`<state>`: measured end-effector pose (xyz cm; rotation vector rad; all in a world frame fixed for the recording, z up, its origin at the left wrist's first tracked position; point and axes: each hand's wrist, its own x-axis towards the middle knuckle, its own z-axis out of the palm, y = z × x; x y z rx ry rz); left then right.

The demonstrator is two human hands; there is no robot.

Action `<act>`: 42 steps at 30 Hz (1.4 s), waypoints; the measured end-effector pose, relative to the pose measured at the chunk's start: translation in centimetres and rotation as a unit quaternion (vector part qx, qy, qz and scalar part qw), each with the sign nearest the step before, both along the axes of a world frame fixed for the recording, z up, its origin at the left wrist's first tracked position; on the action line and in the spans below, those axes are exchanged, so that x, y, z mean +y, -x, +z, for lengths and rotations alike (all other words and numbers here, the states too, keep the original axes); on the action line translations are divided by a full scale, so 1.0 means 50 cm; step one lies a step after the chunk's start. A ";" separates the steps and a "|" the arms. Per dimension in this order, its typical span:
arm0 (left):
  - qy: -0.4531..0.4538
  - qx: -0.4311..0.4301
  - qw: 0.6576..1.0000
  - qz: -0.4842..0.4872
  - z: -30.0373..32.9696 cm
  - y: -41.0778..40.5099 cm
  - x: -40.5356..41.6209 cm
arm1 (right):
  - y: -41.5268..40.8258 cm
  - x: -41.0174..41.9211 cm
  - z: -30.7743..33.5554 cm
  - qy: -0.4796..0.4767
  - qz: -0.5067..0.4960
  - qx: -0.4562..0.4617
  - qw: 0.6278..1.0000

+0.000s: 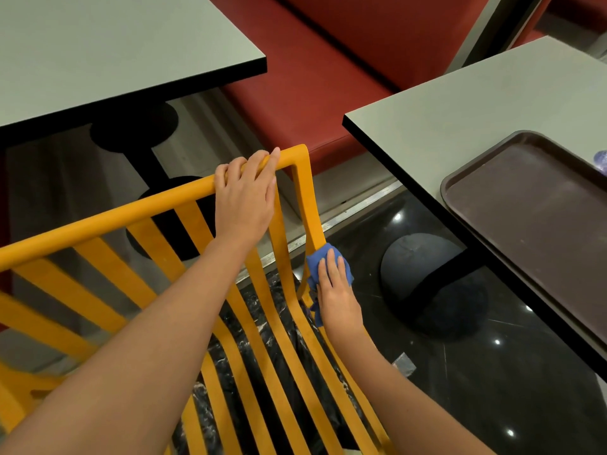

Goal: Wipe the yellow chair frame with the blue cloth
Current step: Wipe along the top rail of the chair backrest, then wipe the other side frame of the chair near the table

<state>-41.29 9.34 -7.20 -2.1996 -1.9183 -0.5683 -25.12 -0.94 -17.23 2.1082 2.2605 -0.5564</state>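
My right hand (338, 290) presses the blue cloth (328, 262) against the right upright of the yellow chair frame (308, 205); my fingers lie fairly straight over the bunched cloth, and whether my thumb curls behind the post I cannot tell. The cloth sits partway down that upright, below the top corner, with a loose end hanging by my wrist. My left hand (244, 198) has its grip closed round the top rail, fingers curled over it near the same corner. Slats run from the rail down toward me, and between them shows dark marbled floor (492, 389). To the right stands a grey tabletop (460, 103) carrying a brown tray (532, 205); its round black base (433, 287) rests on the floor just beyond the cloth. Another grey tabletop (115, 50) is at upper left, with a red bench (315, 77) between the two.
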 end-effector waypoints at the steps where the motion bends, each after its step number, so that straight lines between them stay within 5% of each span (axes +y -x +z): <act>1: 0.000 -0.002 1.000 0.000 0.000 0.000 0.000 | -0.005 -0.008 -0.005 0.009 0.000 0.001 1.000; 10: 0.006 -0.003 1.000 -0.001 0.004 0.001 0.001 | 0.055 0.058 0.023 -0.076 -0.041 0.077 0.993; 14: 0.009 -0.004 1.000 -0.003 0.002 -0.001 -0.001 | 0.020 0.017 0.002 -0.023 -0.008 0.009 1.000; 19: 0.004 -0.024 1.000 -0.020 0.007 -0.010 -0.014 | -0.009 -0.018 0.008 0.014 -0.018 0.060 0.998; 22: 0.027 -0.106 0.990 -0.086 -0.040 -0.064 -0.087 | -0.015 -0.021 0.019 0.017 -0.036 0.160 0.986; 25: 0.167 -0.279 0.944 -0.062 -0.106 -0.114 -0.154 | -0.026 -0.034 0.027 0.023 -0.093 0.277 0.956; 27: 0.245 -0.314 0.916 -0.041 -0.136 -0.127 -0.166 | -0.036 -0.050 0.028 0.026 -0.110 0.312 0.943; 31: 0.300 -0.291 0.903 -0.095 -0.168 -0.154 -0.189 | -0.053 -0.065 0.037 0.039 -0.129 0.363 0.922; 36: 0.284 -0.295 0.911 -0.056 -0.194 -0.200 -0.218 | -0.106 -0.096 0.046 0.003 -0.160 0.321 0.933; 42: 0.284 -0.160 0.945 -0.003 -0.225 -0.253 -0.255 | -0.203 -0.233 0.016 0.022 -0.155 0.219 0.963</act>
